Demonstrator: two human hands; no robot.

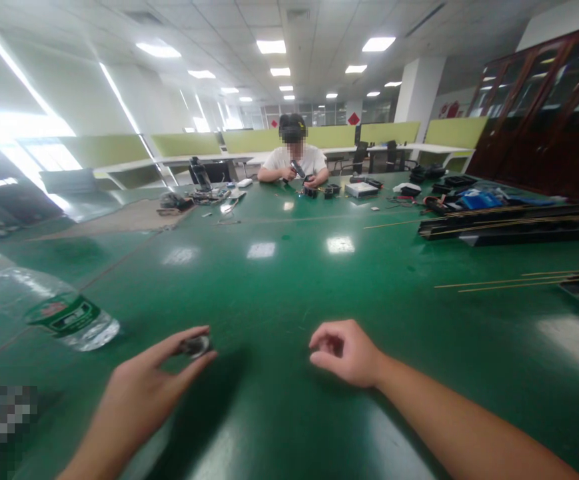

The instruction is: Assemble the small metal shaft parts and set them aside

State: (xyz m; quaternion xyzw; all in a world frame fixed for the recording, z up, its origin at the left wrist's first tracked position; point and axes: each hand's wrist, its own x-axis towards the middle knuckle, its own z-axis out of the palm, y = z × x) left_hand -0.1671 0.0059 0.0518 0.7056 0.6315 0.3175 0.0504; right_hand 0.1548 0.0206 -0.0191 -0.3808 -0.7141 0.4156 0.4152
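My left hand (142,383) pinches a small round object (198,346) between thumb and fingers. The object is dark with a greyish, shiny face; its exact kind is too blurred to tell. It is held just above the green tabletop (269,300). To the right, my right hand (346,353) hovers low over the table with loosely curled fingers. A gap shows between its thumb and index finger, and nothing can be seen in it. Left of my left hand is a clear plastic bottle (64,313) with a green label, tilted in the view.
Across the table a person in a white shirt (314,157) holds a dark tool (298,169). Thin rods (489,283) and black trays (509,227) lie on the right. A white box (362,190) and cardboard (114,220) lie farther back. A pixelated patch covers the lower left.
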